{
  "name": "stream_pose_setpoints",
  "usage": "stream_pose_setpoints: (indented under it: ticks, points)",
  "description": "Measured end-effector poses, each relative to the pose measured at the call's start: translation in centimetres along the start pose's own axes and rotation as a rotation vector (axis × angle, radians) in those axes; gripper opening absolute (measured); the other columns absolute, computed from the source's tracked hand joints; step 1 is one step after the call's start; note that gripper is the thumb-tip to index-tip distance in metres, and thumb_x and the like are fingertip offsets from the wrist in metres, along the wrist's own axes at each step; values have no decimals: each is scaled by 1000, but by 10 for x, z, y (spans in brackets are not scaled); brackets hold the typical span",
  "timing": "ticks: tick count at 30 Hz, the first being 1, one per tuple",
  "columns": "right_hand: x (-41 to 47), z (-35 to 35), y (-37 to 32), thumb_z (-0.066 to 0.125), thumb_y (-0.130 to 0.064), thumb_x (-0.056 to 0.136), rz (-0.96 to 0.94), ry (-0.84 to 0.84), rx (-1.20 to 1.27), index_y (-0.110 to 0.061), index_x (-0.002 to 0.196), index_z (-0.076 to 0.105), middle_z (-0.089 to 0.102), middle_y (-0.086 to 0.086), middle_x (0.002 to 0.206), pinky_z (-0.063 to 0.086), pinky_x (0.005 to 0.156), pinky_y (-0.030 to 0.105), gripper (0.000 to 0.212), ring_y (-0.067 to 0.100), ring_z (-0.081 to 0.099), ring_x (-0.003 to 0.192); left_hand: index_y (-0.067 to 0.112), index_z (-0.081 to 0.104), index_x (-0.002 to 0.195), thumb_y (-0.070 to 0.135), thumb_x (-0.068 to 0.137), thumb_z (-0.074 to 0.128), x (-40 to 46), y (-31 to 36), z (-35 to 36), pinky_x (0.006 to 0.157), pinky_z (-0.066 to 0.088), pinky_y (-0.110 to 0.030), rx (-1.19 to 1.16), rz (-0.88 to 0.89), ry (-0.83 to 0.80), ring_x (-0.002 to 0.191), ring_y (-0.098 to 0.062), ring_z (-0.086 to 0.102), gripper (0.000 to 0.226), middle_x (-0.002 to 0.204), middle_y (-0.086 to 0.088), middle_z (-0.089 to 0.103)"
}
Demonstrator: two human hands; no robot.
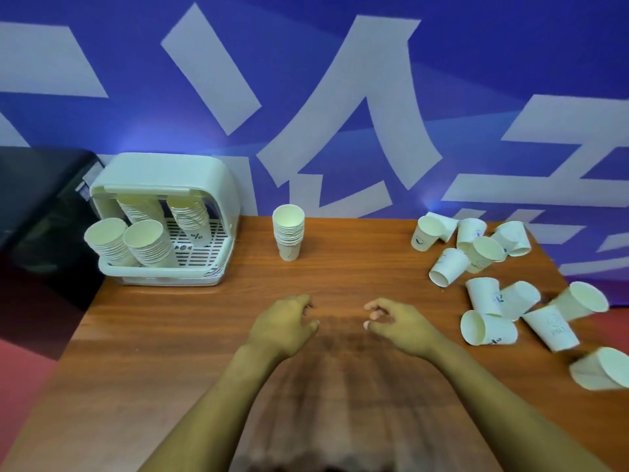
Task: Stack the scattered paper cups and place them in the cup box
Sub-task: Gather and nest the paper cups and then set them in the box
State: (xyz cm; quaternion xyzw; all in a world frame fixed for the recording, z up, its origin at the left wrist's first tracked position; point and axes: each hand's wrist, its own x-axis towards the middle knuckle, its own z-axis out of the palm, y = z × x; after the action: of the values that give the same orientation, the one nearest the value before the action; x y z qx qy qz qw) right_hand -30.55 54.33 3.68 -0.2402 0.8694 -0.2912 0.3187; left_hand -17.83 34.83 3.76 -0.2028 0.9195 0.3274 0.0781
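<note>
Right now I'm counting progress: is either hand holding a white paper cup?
No: the left hand and right hand hover empty over the brown wooden table.

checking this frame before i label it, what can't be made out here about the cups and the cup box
Head view only:
- Cup box: the rear stacks' tops are hidden under its lid, so they cannot be counted.
- Far-right loose cup: cut by the frame edge and motion-blurred.
- Scattered cups: overlapping, prints too small to read.
- Upright stack: rims too fine to count.
- Left hand and right hand: fingertips blurred.
</note>
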Motion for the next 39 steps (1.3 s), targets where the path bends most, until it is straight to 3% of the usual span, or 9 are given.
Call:
stream_pose_setpoints:
  ticks: [9, 11, 15, 17, 19, 23, 28, 34, 39]
  points:
    - [-7, -44, 52, 66, -26, 86, 84, 85, -25, -21, 118, 56, 61, -1, 105, 49, 75, 19, 33, 14, 60, 89, 18, 56, 122, 28, 87, 61, 51, 40, 30, 88, 42, -27, -34, 82, -60, 107, -21, 57, 37, 118, 0, 59]
    - [-7, -61, 67, 64, -27, 87, 107, 113, -43, -22, 118, 56, 61, -1, 106, 44, 68, 8, 33, 13, 59, 87, 13, 56, 122, 24, 86, 62, 58, 58, 41, 88, 39, -25, -40, 107, -83, 107, -23, 57, 37, 118, -4, 60]
    - [-4, -95, 101, 63, -32, 87, 135, 137, -31, -25, 121, 53, 58, -1, 108, 44, 73, 22, 36, 14, 57, 93, 12, 55, 123, 23, 87, 63, 73, 93, 60, 88, 38, -22, -32, 109, -119, 110, -23, 55, 38, 124, -8, 59]
    - [1, -113, 123, 63, -30, 87, 144, 141, -5, -25, 122, 53, 59, 0, 109, 41, 66, 18, 37, 13, 57, 91, 12, 54, 125, 25, 87, 63, 83, 111, 72, 90, 35, -21, -10, 105, -125, 116, -21, 52, 41, 127, -8, 56]
    - [5, -132, 144, 62, -30, 87, 134, 130, -48, -23, 125, 52, 60, -1, 110, 40, 68, 20, 39, 12, 55, 92, 13, 52, 127, 27, 86, 64, 92, 132, 89, 92, 34, -20, -3, 75, -111, 119, -21, 50, 45, 129, -8, 54]
    - [12, -174, 179, 63, -31, 86, 64, 143, -236, -23, 131, 49, 59, 1, 124, 43, 86, 27, 48, 15, 55, 105, 20, 46, 131, 37, 82, 68, 107, 179, 133, 98, 40, -28, 11, 32, -201, 116, -23, 51, 56, 128, -6, 47]
    - [34, -218, 203, 62, -31, 83, -36, 128, -533, -23, 132, 45, 53, 4, 131, 48, 89, 38, 53, 23, 54, 114, 26, 33, 140, 42, 78, 69, 120, 221, 169, 101, 40, -41, 116, 27, -263, 124, -27, 44, 74, 136, -4, 40]
    - [61, -235, 223, 61, -20, 82, -231, -22, -949, -30, 140, 33, 37, 4, 141, 35, 98, 40, 66, 26, 37, 128, 25, 26, 142, 36, 76, 68, 131, 249, 200, 98, 36, -36, 206, 21, -290, 125, -32, 40, 79, 140, -7, 34]
    - [83, -227, 234, 58, -14, 85, -383, -86, -1145, -31, 144, 28, 21, 7, 151, 30, 104, 43, 69, 30, 27, 135, 30, 21, 146, 37, 75, 68, 152, 261, 217, 106, 32, -37, 306, 60, -270, 129, -30, 32, 85, 144, -5, 28]
